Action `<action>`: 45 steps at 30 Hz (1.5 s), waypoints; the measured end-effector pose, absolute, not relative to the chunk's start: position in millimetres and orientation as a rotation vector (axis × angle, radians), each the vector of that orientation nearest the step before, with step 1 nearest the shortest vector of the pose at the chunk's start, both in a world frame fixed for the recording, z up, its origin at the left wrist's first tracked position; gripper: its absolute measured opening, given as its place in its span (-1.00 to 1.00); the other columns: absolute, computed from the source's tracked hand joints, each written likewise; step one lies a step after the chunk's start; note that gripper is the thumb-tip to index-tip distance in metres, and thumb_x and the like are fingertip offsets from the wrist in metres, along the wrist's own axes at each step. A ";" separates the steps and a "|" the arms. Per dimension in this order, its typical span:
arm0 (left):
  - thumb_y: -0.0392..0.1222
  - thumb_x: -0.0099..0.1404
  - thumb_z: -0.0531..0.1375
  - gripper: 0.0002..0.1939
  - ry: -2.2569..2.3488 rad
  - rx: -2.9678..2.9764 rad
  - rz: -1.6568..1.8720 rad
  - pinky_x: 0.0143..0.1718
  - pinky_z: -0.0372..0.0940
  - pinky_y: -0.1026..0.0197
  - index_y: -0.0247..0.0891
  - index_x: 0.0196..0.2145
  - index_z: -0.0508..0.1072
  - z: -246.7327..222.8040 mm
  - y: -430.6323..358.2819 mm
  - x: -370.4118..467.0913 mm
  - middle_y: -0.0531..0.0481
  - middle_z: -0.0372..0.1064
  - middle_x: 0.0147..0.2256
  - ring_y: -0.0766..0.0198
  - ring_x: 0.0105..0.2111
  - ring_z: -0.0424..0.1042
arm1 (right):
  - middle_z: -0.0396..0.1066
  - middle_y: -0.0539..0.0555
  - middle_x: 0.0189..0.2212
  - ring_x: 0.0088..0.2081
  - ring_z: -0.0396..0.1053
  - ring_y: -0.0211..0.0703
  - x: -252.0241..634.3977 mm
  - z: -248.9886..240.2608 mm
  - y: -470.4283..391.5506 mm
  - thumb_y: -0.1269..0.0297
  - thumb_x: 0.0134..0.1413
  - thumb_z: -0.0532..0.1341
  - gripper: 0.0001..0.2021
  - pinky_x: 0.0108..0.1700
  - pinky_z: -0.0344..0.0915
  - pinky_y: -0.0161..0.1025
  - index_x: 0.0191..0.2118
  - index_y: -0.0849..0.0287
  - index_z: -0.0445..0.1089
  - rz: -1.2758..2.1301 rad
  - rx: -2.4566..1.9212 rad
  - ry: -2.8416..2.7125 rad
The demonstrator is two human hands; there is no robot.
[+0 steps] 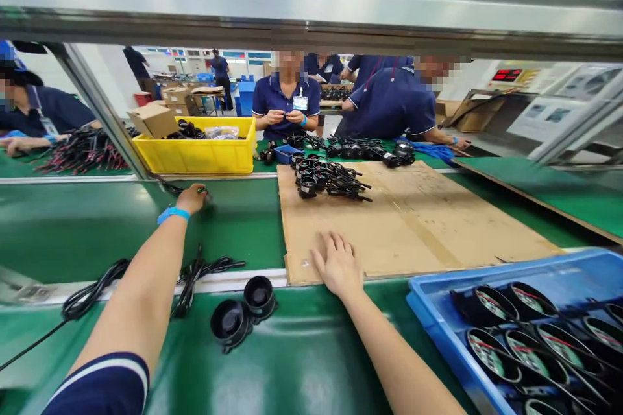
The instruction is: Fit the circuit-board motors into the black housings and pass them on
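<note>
Left hand (193, 199), nine o'clock: fingers curled, grip unclear; its forearm withdrawing could snag cords (195, 271), eight o'clock. Right hand's (339, 266) fingers spread on cardboard (379, 233).

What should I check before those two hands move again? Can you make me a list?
1. Right hand resting flat: ok, it lies palm-down on the cardboard.
2. What the left hand holds: cannot tell, its fingertips are blurred beside something small and dark.
3. Free room around the left forearm: not ok, black cables lie close on both sides.
4. Two black round parts apart from both forearms: ok.
5. Right forearm apart from the blue tray: ok, green tabletop shows between.
</note>
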State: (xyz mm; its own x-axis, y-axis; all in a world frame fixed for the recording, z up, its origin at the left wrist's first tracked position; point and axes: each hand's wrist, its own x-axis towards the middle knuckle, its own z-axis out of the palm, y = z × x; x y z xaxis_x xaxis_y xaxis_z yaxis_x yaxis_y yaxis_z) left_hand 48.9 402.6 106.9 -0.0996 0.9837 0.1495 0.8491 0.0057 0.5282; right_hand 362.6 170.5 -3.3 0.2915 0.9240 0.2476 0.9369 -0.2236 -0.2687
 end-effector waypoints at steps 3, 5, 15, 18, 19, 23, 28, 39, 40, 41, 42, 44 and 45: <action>-0.14 0.49 0.13 -0.67 1.748 1.995 0.807 -0.04 0.44 0.01 -0.32 0.13 0.35 135.3 382.8 57.6 -0.14 0.45 -0.01 0.16 -0.09 0.50 | 0.22 0.29 0.30 0.31 0.14 0.20 362.7 0.9 168.1 -0.12 0.24 0.10 -0.31 0.31 0.03 0.12 0.33 0.23 0.16 -0.020 -2.144 -1.657; -0.21 0.52 0.04 -0.64 1.539 2.094 0.879 0.01 0.41 0.08 -0.30 0.21 0.28 160.4 359.4 68.2 -0.13 0.47 0.00 0.20 -0.07 0.49 | 0.14 0.32 0.33 0.31 0.16 0.20 356.9 10.2 161.9 -0.19 0.16 0.16 -0.15 0.27 0.10 0.12 0.40 0.25 -0.01 -0.042 -2.082 -1.621; -0.14 0.45 0.13 -0.28 0.689 2.493 0.550 0.24 0.26 0.01 -0.07 0.43 -0.12 148.2 83.8 77.2 -0.18 0.18 0.28 0.03 0.18 0.33 | 0.30 0.21 0.24 0.35 0.11 0.22 324.4 71.6 37.9 0.17 0.32 0.07 -0.44 0.37 -0.10 0.23 0.39 0.00 0.08 -0.409 -1.831 -1.776; -0.16 0.46 0.12 -0.20 0.766 2.432 0.312 0.21 0.29 -0.05 -0.10 0.46 -0.27 92.5 26.8 74.0 -0.26 0.20 0.25 -0.05 0.19 0.33 | 0.50 0.16 0.00 0.05 0.46 0.07 331.6 55.2 6.3 0.46 0.23 -0.04 -0.41 0.14 0.31 0.06 0.36 0.05 0.16 0.054 -1.897 -2.056; -0.17 0.45 0.13 -0.18 0.812 2.404 0.272 0.19 0.30 -0.07 -0.12 0.46 -0.28 75.4 15.5 73.2 -0.27 0.23 0.22 -0.06 0.17 0.34 | 0.52 0.15 -0.04 -0.04 0.50 0.05 332.5 48.0 -1.8 0.48 0.21 -0.04 -0.41 0.00 0.40 0.00 0.33 0.07 0.22 0.182 -1.919 -2.100; -0.05 0.36 0.26 -0.17 0.928 2.257 0.314 0.11 0.35 -0.07 -0.11 0.43 -0.06 32.7 1.2 68.9 -0.21 0.31 0.07 -0.04 0.05 0.39 | 0.49 0.05 0.01 -0.04 0.49 0.03 324.8 33.8 -23.9 0.26 0.16 0.23 -0.56 -0.01 0.40 -0.04 0.17 -0.04 0.38 0.437 -1.810 -2.250; 0.09 0.26 0.35 -0.44 0.683 2.083 0.488 0.11 0.32 0.08 -0.14 0.15 0.40 27.0 18.4 64.6 -0.14 0.36 0.03 0.06 0.03 0.40 | 0.45 0.03 0.02 -0.02 0.41 -0.07 304.0 45.4 -35.7 0.07 0.04 0.40 -0.41 0.05 0.35 -0.12 0.19 -0.06 0.30 0.873 -1.566 -2.138; 0.09 0.15 0.43 -0.46 0.622 2.010 0.560 -0.03 0.31 0.16 -0.23 -0.02 0.47 21.1 21.2 70.6 -0.10 0.49 -0.08 0.08 -0.07 0.47 | 0.42 -0.02 -0.15 -0.24 0.36 -0.20 297.6 48.0 -45.8 0.24 0.11 0.35 -0.57 -0.19 0.32 -0.25 0.09 -0.03 0.30 1.003 -1.554 -2.073; 0.08 0.15 0.43 -0.47 0.634 2.005 0.572 -0.04 0.32 0.16 -0.24 -0.03 0.47 21.0 19.3 70.3 -0.09 0.50 -0.08 0.09 -0.08 0.47 | 0.42 -0.03 -0.17 -0.27 0.35 -0.21 298.0 48.6 -46.2 0.23 0.12 0.34 -0.57 -0.21 0.31 -0.25 0.10 -0.04 0.29 0.996 -1.547 -2.090; 0.06 0.14 0.44 -0.48 0.653 1.998 0.579 -0.05 0.32 0.17 -0.24 -0.03 0.47 21.1 17.7 70.1 -0.08 0.50 -0.09 0.09 -0.10 0.48 | 0.41 -0.04 -0.19 -0.30 0.33 -0.22 298.2 49.2 -46.4 0.22 0.12 0.33 -0.56 -0.24 0.29 -0.26 0.11 -0.05 0.28 0.983 -1.546 -2.109; 0.05 0.14 0.44 -0.49 0.674 1.989 0.584 -0.06 0.32 0.18 -0.23 -0.04 0.47 21.5 16.2 69.9 -0.07 0.50 -0.09 0.10 -0.11 0.49 | 0.40 -0.05 -0.22 -0.32 0.31 -0.22 298.3 49.6 -46.4 0.21 0.13 0.33 -0.56 -0.27 0.28 -0.26 0.11 -0.05 0.28 0.968 -1.548 -2.123; 0.04 0.14 0.45 -0.50 0.711 1.974 0.585 -0.08 0.32 0.18 -0.21 -0.03 0.48 22.5 14.0 69.8 -0.05 0.51 -0.10 0.11 -0.11 0.50 | 0.38 -0.05 -0.26 -0.34 0.31 -0.23 298.0 50.3 -46.2 0.20 0.13 0.33 -0.57 -0.29 0.26 -0.27 0.10 -0.04 0.30 0.947 -1.549 -2.129; 0.03 0.14 0.45 -0.50 0.727 1.971 0.583 -0.08 0.32 0.19 -0.20 -0.03 0.48 22.9 13.3 70.0 -0.04 0.51 -0.10 0.12 -0.11 0.50 | 0.38 -0.05 -0.27 -0.34 0.31 -0.23 297.6 50.5 -46.0 0.19 0.13 0.34 -0.58 -0.30 0.26 -0.27 0.10 -0.04 0.30 0.944 -1.547 -2.125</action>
State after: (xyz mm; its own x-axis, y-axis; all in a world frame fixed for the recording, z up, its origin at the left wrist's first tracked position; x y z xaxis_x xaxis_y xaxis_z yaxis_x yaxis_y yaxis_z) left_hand 70.0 13.3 22.9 0.7127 0.6933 0.1070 0.2544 -0.3976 0.8816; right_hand 297.6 -46.0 50.5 -0.3446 0.9331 -0.1030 0.7020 0.1833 -0.6882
